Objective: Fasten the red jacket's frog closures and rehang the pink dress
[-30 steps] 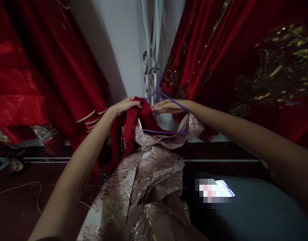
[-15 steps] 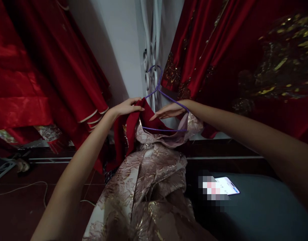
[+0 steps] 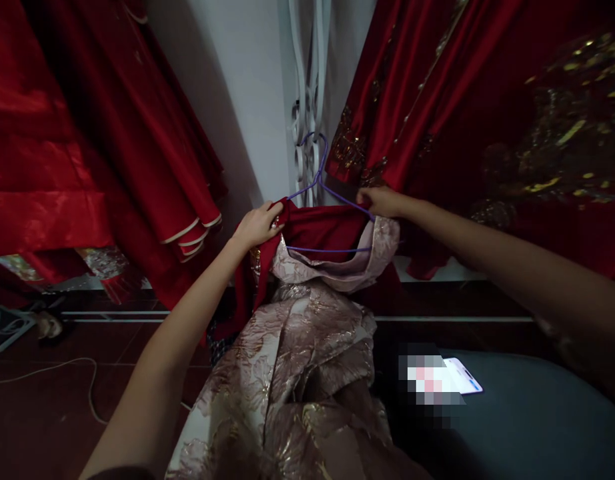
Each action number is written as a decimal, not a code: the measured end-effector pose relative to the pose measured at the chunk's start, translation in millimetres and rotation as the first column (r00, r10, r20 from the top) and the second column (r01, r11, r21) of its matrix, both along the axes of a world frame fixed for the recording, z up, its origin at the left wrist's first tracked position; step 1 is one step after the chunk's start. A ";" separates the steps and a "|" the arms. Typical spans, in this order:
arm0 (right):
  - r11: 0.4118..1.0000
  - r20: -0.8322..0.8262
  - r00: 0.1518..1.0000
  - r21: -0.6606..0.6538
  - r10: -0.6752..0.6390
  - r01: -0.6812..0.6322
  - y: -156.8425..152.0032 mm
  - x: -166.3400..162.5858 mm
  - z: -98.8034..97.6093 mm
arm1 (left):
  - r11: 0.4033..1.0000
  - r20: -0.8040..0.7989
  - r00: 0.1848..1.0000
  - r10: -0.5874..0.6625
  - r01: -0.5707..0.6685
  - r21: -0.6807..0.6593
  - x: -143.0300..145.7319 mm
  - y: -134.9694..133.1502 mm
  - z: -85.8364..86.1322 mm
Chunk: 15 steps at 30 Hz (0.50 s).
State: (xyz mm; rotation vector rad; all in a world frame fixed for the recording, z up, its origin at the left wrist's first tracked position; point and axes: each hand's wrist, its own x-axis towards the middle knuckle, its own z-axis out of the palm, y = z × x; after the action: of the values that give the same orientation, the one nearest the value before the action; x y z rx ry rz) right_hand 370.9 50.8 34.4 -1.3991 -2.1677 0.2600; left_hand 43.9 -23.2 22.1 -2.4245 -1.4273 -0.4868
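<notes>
A pink-and-gold brocade dress (image 3: 322, 333) hangs from a thin purple hanger (image 3: 298, 193), whose hook is on white scrolled metalwork (image 3: 312, 73). A dark red garment (image 3: 320, 223) spreads across the hanger behind the dress's neckline, and part of it drapes down the left side. At the hanger's left shoulder, my left hand (image 3: 260, 225) is closed on the red cloth. My right hand (image 3: 380, 201) pinches the red garment's upper right edge beside the hanger's right arm; its fingertips are partly hidden.
Red garments (image 3: 157, 133) hang at the left, with a red gown (image 3: 427, 100) bearing gold sequins at the right. A lit phone (image 3: 465, 377) lies on a dark grey-green seat (image 3: 537, 413). A pale cable (image 3: 62, 363) runs over the floor, near a shoe (image 3: 48, 325) at far left.
My right hand has moved from inside the hanger out to its right arm and closed on the red cloth. The red garment is now stretched wider across the hanger.
</notes>
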 end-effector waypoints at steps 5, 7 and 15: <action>0.949 0.380 0.874 0.037 -0.303 0.313 -12.5 65.6 11.8 | 0.998 -0.056 0.996 0.063 -0.065 -0.021 8.0 -1.6 1.2; 0.937 0.475 0.819 0.040 -0.322 0.346 -20.3 79.7 16.4 | 0.997 -0.055 0.996 0.073 -0.075 -0.028 14.3 -3.5 -1.6; 0.991 0.098 0.990 0.106 -0.098 0.087 -76.0 65.9 34.3 | 0.993 -0.054 0.993 0.109 -0.112 -0.046 29.3 -14.3 -4.8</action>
State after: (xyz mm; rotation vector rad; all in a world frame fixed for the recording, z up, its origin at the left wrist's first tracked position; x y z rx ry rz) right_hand 436.7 -25.2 68.7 -1.4792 -2.1583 0.0431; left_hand 73.1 -37.5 17.3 -2.3610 -1.5587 -0.3661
